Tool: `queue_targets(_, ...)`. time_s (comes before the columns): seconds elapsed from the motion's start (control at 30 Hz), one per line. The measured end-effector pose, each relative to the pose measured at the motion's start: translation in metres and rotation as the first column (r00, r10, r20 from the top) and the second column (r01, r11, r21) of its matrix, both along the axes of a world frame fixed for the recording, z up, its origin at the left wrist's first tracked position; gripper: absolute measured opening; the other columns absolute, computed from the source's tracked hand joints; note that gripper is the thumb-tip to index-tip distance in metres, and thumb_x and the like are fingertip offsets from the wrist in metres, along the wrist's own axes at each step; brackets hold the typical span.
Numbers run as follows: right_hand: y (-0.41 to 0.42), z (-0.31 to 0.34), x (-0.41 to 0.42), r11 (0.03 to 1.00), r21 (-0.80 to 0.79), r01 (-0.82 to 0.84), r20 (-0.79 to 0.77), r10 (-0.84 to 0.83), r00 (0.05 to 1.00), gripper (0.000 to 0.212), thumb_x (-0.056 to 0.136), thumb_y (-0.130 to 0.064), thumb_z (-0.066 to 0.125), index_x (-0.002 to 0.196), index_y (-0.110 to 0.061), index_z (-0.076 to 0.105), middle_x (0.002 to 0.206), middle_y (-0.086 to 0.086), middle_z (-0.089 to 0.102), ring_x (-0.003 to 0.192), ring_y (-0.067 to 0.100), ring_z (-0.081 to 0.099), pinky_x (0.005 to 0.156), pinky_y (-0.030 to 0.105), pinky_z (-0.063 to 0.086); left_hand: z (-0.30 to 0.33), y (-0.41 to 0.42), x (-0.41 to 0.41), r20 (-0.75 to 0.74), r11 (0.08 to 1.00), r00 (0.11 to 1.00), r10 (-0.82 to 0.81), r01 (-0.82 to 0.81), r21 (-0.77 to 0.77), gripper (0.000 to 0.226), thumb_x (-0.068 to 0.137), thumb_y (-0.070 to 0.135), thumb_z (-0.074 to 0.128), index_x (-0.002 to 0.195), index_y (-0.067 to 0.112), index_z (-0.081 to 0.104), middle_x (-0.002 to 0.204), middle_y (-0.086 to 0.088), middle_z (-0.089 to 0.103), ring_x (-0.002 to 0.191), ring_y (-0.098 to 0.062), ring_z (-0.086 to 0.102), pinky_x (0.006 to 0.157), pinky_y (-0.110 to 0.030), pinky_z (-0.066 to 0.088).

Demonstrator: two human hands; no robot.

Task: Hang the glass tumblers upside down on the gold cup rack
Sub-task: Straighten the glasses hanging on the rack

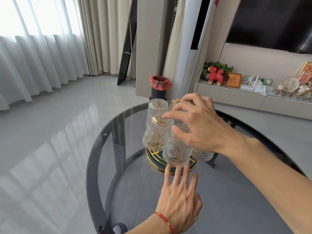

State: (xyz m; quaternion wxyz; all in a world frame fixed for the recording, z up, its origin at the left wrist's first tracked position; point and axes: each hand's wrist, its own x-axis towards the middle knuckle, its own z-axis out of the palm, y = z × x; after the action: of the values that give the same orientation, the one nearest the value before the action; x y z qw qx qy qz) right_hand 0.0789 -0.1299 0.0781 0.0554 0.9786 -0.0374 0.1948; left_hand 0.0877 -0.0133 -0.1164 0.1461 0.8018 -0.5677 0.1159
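Note:
The gold cup rack (152, 159) with a dark green round base stands on the smoked glass table (236, 191). Several ribbed glass tumblers hang upside down on it: one at the back left (156, 109), one in front of it (156, 134), one nearest me (176, 152), and one at the right (202, 155), mostly hidden. My right hand (197, 125) reaches over the rack and grips the bottom of the nearest tumbler with thumb and fingers. My left hand (179, 198) lies flat, fingers spread, its fingertips touching the rack's base rim.
A black bin (159, 88) with a red bag stands on the floor beyond the table. A low TV cabinet (244, 98) with ornaments runs along the right wall. Curtains hang at the left. The table's round edge curves at the left.

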Motion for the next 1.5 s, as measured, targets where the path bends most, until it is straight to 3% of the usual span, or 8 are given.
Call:
queue_targets(0.13, 0.002, -0.009, 0.005, 0.992, 0.02, 0.126, -0.276, -0.116, 0.954, 0.071, 0.09, -0.076, 0.018, 0.156, -0.052, 0.03, 0.15, -0.004, 0.051, 0.146, 0.02, 0.028, 0.117, 0.047, 0.014, 0.001, 0.001, -0.001, 0.003, 1.0, 1.0, -0.007, 0.007, 0.014, 0.055, 0.088, 0.045, 0.048, 0.134, 0.015, 0.053, 0.152, -0.02, 0.046, 0.13, -0.037, 0.047, 0.112, -0.066, 0.033)
queue_targets(0.27, 0.006, -0.014, 0.009, 0.991, 0.022, 0.133, -0.346, -0.117, 0.931, 0.08, 0.086, -0.082, 0.015, 0.159, -0.052, 0.015, 0.161, 0.006, 0.039, 0.151, 0.024, 0.02, 0.119, 0.051, 0.008, 0.001, 0.001, 0.001, 0.008, 1.0, 1.0, -0.002, 0.002, 0.025, 0.057, 0.089, 0.045, 0.048, 0.136, 0.015, 0.052, 0.153, -0.021, 0.046, 0.132, -0.038, 0.047, 0.112, -0.067, 0.032)
queue_targets(0.47, 0.015, -0.013, 0.012, 0.994, 0.04, 0.104, -0.332, -0.085, 0.939, 0.078, 0.086, -0.08, 0.02, 0.159, -0.052, 0.02, 0.159, 0.008, 0.036, 0.152, 0.023, 0.018, 0.121, 0.053, 0.005, 0.001, 0.001, 0.0, 0.009, 1.0, 1.0, -0.002, 0.002, 0.026, 0.056, 0.089, 0.045, 0.048, 0.136, 0.015, 0.053, 0.152, -0.021, 0.047, 0.131, -0.038, 0.047, 0.112, -0.067, 0.033)
queue_targets(0.67, 0.025, -0.017, 0.015, 0.994, 0.044, 0.096, -0.286, -0.08, 0.955, 0.073, 0.09, -0.074, 0.033, 0.158, -0.048, 0.029, 0.154, 0.009, 0.04, 0.148, 0.025, 0.025, 0.121, 0.053, 0.012, 0.002, 0.001, 0.0, 0.008, 1.0, 1.0, -0.001, 0.001, 0.025, 0.056, 0.089, 0.045, 0.049, 0.136, 0.014, 0.054, 0.151, -0.021, 0.048, 0.132, -0.038, 0.047, 0.111, -0.067, 0.034)
queue_targets(0.83, 0.03, -0.021, 0.015, 0.994, -0.052, 0.099, -0.264, -0.11, 0.958, 0.077, 0.089, -0.073, 0.029, 0.159, -0.042, 0.029, 0.148, 0.013, 0.044, 0.144, 0.03, 0.032, 0.119, 0.055, 0.016, -0.001, 0.0, 0.001, 0.0, 1.0, 1.0, -0.002, 0.002, 0.002, 0.055, 0.088, 0.044, 0.05, 0.133, 0.013, 0.053, 0.148, -0.02, 0.048, 0.13, -0.037, 0.046, 0.111, -0.067, 0.033)
queue_targets(1.5, 0.033, -0.023, 0.011, 0.988, -0.112, 0.107, -0.244, -0.132, 0.961, 0.077, 0.092, -0.07, 0.034, 0.16, -0.037, 0.024, 0.148, 0.012, 0.045, 0.143, 0.031, 0.035, 0.12, 0.058, 0.017, -0.005, -0.002, 0.001, -0.021, 1.0, 1.0, -0.008, 0.007, -0.03, 0.055, 0.085, 0.043, 0.048, 0.133, 0.015, 0.05, 0.145, -0.015, 0.046, 0.131, -0.035, 0.041, 0.113, -0.065, 0.029)
